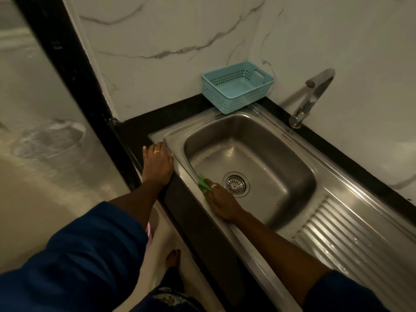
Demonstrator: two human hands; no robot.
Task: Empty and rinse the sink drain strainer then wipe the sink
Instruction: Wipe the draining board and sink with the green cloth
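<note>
Left hand point(157, 163) lies flat, empty, bracing on the black bench point(135, 129); right hand point(221, 202) presses a green scrub cloth point(202, 183) against the steel sink point(299, 176)'s near-left wall, wiping.

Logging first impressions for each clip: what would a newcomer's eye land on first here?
Probably the right hand pressing a green scrub pad against the near wall of the steel sink, just left of the drain strainer sitting in its hole. The left hand rests flat on the sink's left rim. Next, the light blue basket stands out against the marble wall at the back corner.
</note>
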